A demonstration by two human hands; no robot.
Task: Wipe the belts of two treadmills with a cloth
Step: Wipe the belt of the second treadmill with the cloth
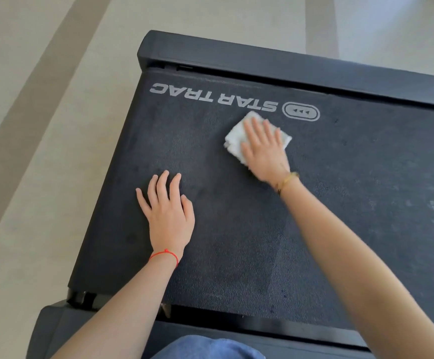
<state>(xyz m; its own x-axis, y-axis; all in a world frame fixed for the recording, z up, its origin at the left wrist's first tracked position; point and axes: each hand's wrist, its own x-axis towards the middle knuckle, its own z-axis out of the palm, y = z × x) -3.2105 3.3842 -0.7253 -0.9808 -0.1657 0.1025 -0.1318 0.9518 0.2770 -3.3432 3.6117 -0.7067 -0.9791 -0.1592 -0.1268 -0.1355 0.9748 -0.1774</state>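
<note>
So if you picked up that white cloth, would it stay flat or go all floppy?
Probably floppy. The white cloth looks like soft, fluffy fabric folded into layers, so it would likely droop and unfold once lifted. It also seems light, since the right hand covers most of it with flat fingers. On the rough treadmill belt it likely drags a bit rather than sliding easily.

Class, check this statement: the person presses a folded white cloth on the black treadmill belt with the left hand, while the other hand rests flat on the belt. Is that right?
Not quite. The head view shows the right hand pressing the folded white cloth on the black treadmill belt; the left hand, with a red string at its wrist, rests flat on the belt.
</note>
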